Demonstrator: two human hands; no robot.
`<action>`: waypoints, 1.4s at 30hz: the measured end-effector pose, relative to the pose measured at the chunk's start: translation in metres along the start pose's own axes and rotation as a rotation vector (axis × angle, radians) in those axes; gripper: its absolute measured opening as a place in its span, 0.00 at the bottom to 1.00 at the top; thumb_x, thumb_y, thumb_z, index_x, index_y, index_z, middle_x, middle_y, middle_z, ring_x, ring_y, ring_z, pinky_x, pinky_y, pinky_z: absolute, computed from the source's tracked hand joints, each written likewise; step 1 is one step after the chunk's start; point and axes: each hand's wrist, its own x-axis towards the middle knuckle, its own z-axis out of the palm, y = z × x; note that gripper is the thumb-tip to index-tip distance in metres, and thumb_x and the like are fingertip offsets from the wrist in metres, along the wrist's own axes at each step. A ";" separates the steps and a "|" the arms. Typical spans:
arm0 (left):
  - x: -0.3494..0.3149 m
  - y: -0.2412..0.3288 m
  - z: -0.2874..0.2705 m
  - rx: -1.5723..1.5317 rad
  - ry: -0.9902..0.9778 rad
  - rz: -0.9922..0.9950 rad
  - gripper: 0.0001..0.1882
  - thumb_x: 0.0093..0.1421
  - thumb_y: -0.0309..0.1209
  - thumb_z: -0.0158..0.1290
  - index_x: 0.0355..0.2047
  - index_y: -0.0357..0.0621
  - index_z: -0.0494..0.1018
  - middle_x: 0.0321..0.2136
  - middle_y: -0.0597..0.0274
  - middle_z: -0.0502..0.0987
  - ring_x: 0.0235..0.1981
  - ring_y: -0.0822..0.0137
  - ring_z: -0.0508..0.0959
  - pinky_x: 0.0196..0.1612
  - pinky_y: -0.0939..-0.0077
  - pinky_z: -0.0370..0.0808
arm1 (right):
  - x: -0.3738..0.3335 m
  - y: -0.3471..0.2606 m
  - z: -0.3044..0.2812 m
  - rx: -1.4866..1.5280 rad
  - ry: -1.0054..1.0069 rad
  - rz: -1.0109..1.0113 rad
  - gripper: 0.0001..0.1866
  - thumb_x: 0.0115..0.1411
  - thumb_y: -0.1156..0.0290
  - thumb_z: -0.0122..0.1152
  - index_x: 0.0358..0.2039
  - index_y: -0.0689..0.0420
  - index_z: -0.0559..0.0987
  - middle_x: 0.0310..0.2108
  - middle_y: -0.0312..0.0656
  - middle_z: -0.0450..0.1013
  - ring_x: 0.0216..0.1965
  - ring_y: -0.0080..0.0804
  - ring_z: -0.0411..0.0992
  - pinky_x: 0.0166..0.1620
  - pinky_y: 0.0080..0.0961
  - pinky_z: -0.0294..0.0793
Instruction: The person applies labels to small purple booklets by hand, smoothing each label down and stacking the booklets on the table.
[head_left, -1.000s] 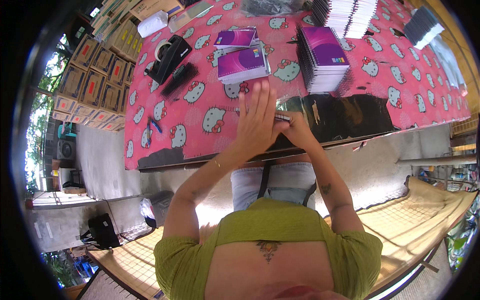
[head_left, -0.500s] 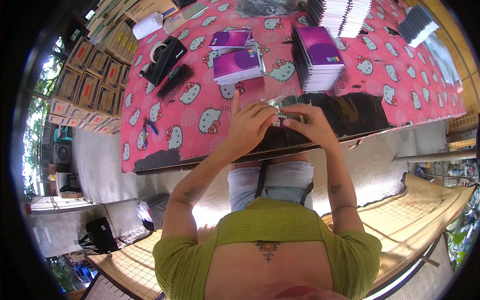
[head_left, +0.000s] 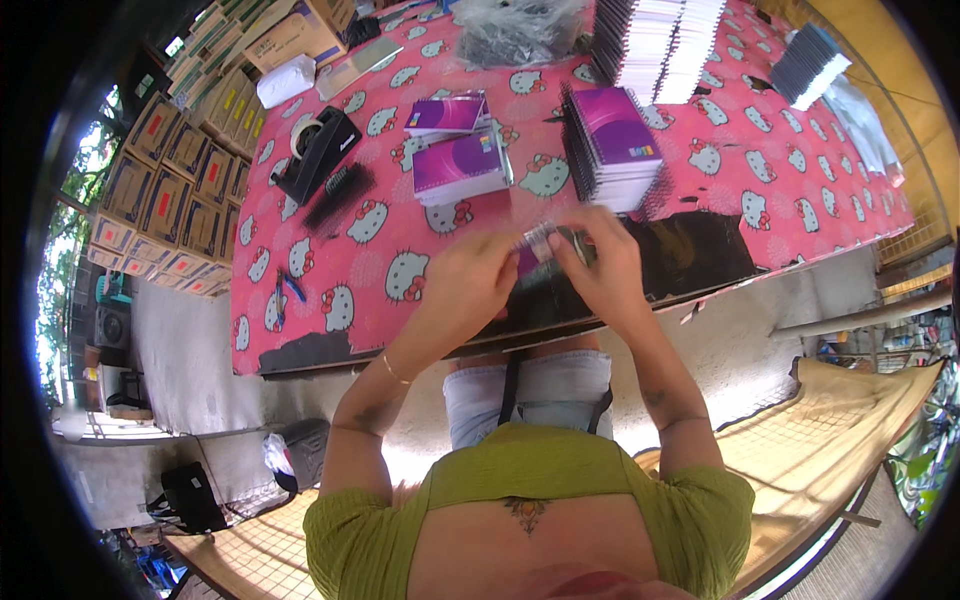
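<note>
Between my two hands, above the dark worn strip at the table's near edge, is a small purple-and-white piece (head_left: 530, 254); blur hides its exact kind. My left hand (head_left: 465, 285) is closed on its left end. The fingers of my right hand (head_left: 605, 270) are bent in a pinch at its right end, with a thin pale-and-dark curved bit showing by the thumb. Beyond the hands lie two low stacks of purple-covered pads (head_left: 460, 165) and a taller stack of purple spiral notebooks (head_left: 618, 130).
A black tape dispenser (head_left: 318, 150), black binding coils (head_left: 340, 195) and blue-handled pliers (head_left: 288, 288) lie at the left on the pink table cover (head_left: 375, 275). Far back are clear plastic (head_left: 520, 30), tall notebook stacks (head_left: 660, 45) and a dark-edged stack (head_left: 810, 65). Cartons (head_left: 170, 190) stand left.
The purple-and-white piece is now tilted and shows more between my hands. My left fingers have curled in from a raised index finger. The whole view has shifted slightly.
</note>
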 end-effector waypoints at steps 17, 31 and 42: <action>0.242 -0.050 0.074 -0.319 0.168 0.313 0.15 0.63 0.34 0.57 0.50 0.54 0.80 0.38 0.57 0.76 0.41 0.57 0.75 0.45 0.69 0.72 | 0.123 0.053 -0.100 -0.270 -0.017 0.218 0.27 0.58 0.55 0.66 0.53 0.57 0.80 0.37 0.49 0.77 0.36 0.41 0.77 0.41 0.37 0.76; 0.068 -0.124 0.022 0.077 0.181 0.132 0.16 0.60 0.30 0.59 0.48 0.43 0.78 0.45 0.52 0.80 0.47 0.52 0.79 0.49 0.62 0.76 | 0.070 0.038 -0.017 -0.811 0.166 -0.301 0.24 0.58 0.64 0.62 0.52 0.65 0.78 0.56 0.51 0.74 0.59 0.46 0.71 0.62 0.48 0.66; 0.038 -0.144 0.009 0.103 0.016 0.103 0.15 0.61 0.27 0.57 0.48 0.43 0.78 0.48 0.51 0.80 0.52 0.53 0.78 0.54 0.59 0.76 | 0.060 0.014 -0.006 -0.671 0.163 -0.397 0.25 0.57 0.69 0.63 0.55 0.62 0.76 0.61 0.50 0.69 0.65 0.46 0.65 0.66 0.51 0.59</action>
